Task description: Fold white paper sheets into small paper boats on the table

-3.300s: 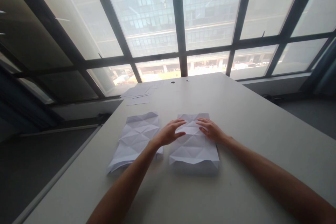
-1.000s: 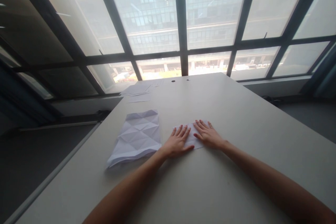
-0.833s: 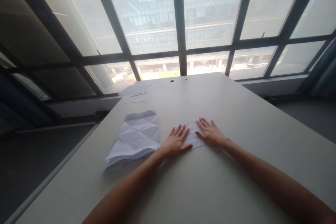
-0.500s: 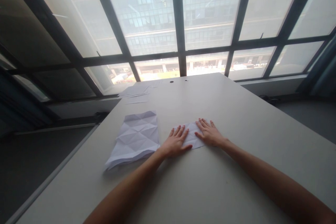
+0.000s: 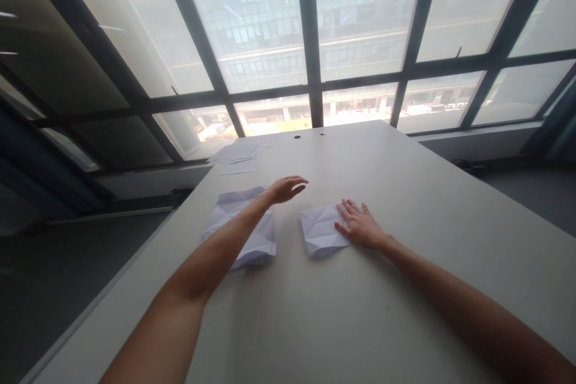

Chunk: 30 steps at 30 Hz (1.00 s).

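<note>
A small white sheet of creased paper lies on the table in front of me. My right hand rests flat on its right part, fingers spread, hiding that side. Raised in the air is my left hand, holding nothing, its thumb apart from the fingers. Below and left of it, a larger sheet of creased white paper lies on the table, partly hidden by my left forearm.
The white table stretches toward tall dark-framed windows. Several loose white sheets lie at its far left edge. Near the far edge is a dark round hole. Dark curtains hang at left.
My left hand has lifted off the small creased paper and moved up and slightly left, uncovering its left part. My right hand stays flat on the paper.
</note>
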Tool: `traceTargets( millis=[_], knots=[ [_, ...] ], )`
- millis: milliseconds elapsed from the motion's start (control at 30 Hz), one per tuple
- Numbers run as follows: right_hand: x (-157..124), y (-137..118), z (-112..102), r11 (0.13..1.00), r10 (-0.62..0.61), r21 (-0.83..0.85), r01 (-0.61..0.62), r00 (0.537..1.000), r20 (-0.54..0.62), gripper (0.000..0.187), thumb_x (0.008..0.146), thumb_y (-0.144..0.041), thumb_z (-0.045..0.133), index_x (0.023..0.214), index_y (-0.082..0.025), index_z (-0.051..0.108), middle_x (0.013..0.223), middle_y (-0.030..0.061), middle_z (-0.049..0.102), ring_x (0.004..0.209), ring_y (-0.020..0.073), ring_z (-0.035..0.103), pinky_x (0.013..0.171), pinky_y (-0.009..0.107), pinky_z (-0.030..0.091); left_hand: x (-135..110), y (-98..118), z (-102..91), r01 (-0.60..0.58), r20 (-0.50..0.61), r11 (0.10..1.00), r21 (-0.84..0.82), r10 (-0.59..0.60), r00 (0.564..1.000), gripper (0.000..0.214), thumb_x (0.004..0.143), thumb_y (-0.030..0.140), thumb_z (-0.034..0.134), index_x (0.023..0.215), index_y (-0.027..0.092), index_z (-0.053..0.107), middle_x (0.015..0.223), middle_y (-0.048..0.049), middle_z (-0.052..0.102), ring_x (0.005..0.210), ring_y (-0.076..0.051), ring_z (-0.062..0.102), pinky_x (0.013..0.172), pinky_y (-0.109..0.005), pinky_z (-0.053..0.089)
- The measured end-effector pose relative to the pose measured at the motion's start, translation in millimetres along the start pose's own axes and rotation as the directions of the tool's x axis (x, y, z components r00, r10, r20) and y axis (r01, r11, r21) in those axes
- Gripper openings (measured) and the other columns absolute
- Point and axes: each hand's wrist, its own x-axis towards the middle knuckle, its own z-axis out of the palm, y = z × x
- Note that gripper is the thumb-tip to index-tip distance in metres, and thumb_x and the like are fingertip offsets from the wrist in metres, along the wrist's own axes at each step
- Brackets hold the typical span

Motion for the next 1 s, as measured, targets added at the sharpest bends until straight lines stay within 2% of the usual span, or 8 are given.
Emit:
traceTargets(
  millis=[133,267,367,633,800,867,933,1000],
  knots=[
    [-2,-3,-2,1.000,0.008,-0.013,-0.008,1.000,-0.002,0.072,0.094,-0.058,0.028,0.152,-0.015,0.028,0.159,0.0151,0.018,0.147,0.0282,0.013,0.115,0.055,0.004,-18,-28,24.6,-0.076,-0.142,0.996,0.054,0.083,0.986,0.034,0.097,0.033,0.041,0.120,0.020,0.062,0.124,-0.0071,0.065,0.119,-0.019,0.057,0.106,-0.039,0.042],
    [-2,-5,-2,1.000,0.017,-0.025,-0.017,1.000,0.012,0.073,0.094,-0.059,0.027,0.152,-0.015,0.025,0.159,0.0146,0.017,0.147,0.0277,0.011,0.116,0.055,0.003,-41,-32,46.5,-0.037,-0.257,0.998,0.042,0.046,0.965,0.032,0.098,0.030,0.038,0.120,0.022,0.061,0.122,-0.0058,0.066,0.123,-0.019,0.055,0.107,-0.041,0.042],
    [-1,-5,-2,0.999,0.027,-0.033,-0.026,0.999,0.019,0.073,0.094,-0.058,0.026,0.152,-0.014,0.025,0.160,0.0146,0.016,0.147,0.0278,0.010,0.116,0.054,0.003,-54,-18,53.1,0.083,-0.340,0.996,0.018,-0.072,0.938,0.035,0.100,0.031,0.034,0.123,0.022,0.058,0.125,-0.0062,0.064,0.127,-0.019,0.051,0.108,-0.043,0.041],
    [1,-5,-1,1.000,0.018,-0.016,-0.018,1.000,-0.003,0.071,0.094,-0.056,0.029,0.151,-0.014,0.028,0.159,0.0146,0.019,0.147,0.0279,0.012,0.116,0.054,0.004,-100,48,60.8,0.246,-0.339,0.967,0.062,-0.211,0.917,0.035,0.101,0.032,0.031,0.116,0.020,0.060,0.117,-0.0072,0.065,0.117,-0.021,0.054,0.103,-0.041,0.042],
    [1,-5,-2,1.000,0.028,-0.009,-0.028,1.000,0.003,0.070,0.095,-0.055,0.029,0.151,-0.014,0.028,0.159,0.0143,0.019,0.147,0.0282,0.013,0.115,0.055,0.006,-86,71,47.7,0.415,-0.357,0.887,0.200,-0.329,0.874,0.028,0.098,0.031,0.040,0.111,0.020,0.062,0.111,-0.0091,0.063,0.104,-0.026,0.056,0.092,-0.044,0.045],
    [0,-6,-3,1.000,0.027,-0.008,-0.027,1.000,-0.005,0.070,0.095,-0.055,0.030,0.151,-0.014,0.028,0.159,0.0147,0.019,0.147,0.0281,0.014,0.115,0.054,0.007,-69,74,37.5,0.374,-0.322,0.890,0.261,-0.285,0.903,0.025,0.094,0.030,0.048,0.112,0.021,0.062,0.111,-0.0092,0.063,0.104,-0.028,0.056,0.092,-0.047,0.043],
    [-1,-7,-4,1.000,0.023,-0.009,-0.023,1.000,-0.013,0.070,0.095,-0.055,0.030,0.151,-0.015,0.028,0.159,0.0150,0.020,0.147,0.0281,0.014,0.115,0.054,0.006,-51,75,30.1,0.182,-0.180,0.949,0.257,-0.138,0.974,0.021,0.094,0.027,0.048,0.108,0.023,0.064,0.106,-0.0070,0.065,0.101,-0.025,0.058,0.092,-0.044,0.043],
    [-1,-7,-4,1.000,0.027,-0.013,-0.027,1.000,-0.016,0.069,0.095,-0.055,0.031,0.151,-0.015,0.028,0.159,0.0153,0.020,0.146,0.0282,0.015,0.115,0.054,0.006,-37,75,30.2,0.009,-0.084,0.984,0.180,0.006,0.996,0.021,0.095,0.025,0.046,0.106,0.023,0.064,0.106,-0.0056,0.065,0.101,-0.022,0.058,0.093,-0.040,0.043]
  ],
)
